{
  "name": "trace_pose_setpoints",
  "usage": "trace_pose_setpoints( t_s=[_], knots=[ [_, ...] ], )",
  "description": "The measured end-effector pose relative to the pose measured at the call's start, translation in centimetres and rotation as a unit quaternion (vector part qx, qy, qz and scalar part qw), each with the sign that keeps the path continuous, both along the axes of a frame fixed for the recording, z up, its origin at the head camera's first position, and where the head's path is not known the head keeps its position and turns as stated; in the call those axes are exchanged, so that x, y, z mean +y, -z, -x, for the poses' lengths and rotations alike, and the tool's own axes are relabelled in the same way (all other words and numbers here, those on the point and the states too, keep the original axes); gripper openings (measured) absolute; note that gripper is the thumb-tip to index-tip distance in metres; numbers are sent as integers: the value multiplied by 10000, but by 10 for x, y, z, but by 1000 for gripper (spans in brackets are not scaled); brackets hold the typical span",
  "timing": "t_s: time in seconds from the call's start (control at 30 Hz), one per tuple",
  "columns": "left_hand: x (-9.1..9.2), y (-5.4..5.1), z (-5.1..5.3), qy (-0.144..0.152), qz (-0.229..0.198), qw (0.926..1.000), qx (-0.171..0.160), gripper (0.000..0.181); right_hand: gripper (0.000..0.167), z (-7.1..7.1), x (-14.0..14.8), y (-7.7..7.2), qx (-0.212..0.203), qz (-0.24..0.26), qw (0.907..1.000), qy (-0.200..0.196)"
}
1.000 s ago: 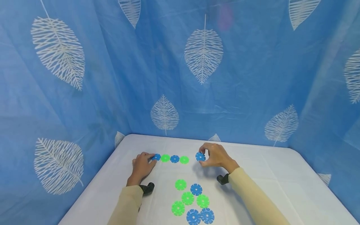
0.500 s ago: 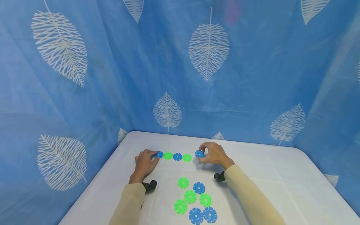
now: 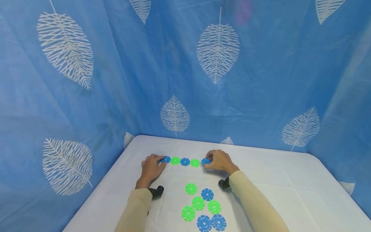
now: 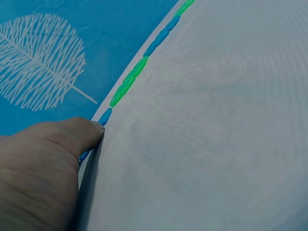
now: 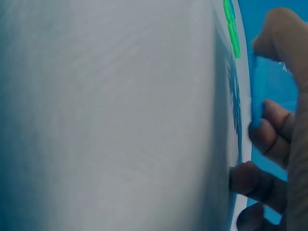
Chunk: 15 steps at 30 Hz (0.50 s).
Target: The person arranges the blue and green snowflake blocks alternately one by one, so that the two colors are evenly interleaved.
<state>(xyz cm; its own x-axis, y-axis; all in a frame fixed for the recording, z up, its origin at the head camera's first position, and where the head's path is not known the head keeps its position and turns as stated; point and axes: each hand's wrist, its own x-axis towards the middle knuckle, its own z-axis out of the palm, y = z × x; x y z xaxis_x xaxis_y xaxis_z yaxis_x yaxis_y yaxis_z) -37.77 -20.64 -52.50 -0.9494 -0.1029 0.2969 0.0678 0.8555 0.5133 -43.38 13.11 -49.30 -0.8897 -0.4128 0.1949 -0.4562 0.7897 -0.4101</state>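
A row of notched plastic discs lies near the table's far side, alternating blue and green. At its left end my left hand (image 3: 151,166) pinches a blue disc (image 3: 166,159) between thumb and fingers; the thumb covers part of it in the left wrist view. Rightward follow a green disc (image 3: 175,160), a blue disc (image 3: 185,161) and another green disc (image 3: 195,163). Between thumb and fingertips, my right hand (image 3: 220,160) holds another blue disc (image 5: 258,91) by its edges, beside the row's right end. A shadow shows below this disc; whether it touches the green one I cannot tell.
Nearer the front of the white-covered table (image 3: 278,193) lie loose green discs (image 3: 198,203) and blue discs (image 3: 207,194), several in all. Two blue ones at the front touch or overlap. A blue curtain (image 3: 261,80) with white leaves stands behind and beside the table.
My right hand has brought its blue disc left and down, close to the last green disc. The left hand stays on its blue disc. The head view has shifted slightly.
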Motion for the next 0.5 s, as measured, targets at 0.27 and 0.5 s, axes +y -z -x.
trace_pose_setpoints(
  t_s=[0.27, 0.5],
  knots=[
    [2, 0, 0, -23, -26, 10000, -40, 39, 25, 2, 0, 5, -72, -115, 9999, 4],
    [0, 0, 2, -41, 22, 10000, 5, 39, 26, 6, 0, 7, -271, 118, 9996, 31]
  ],
)
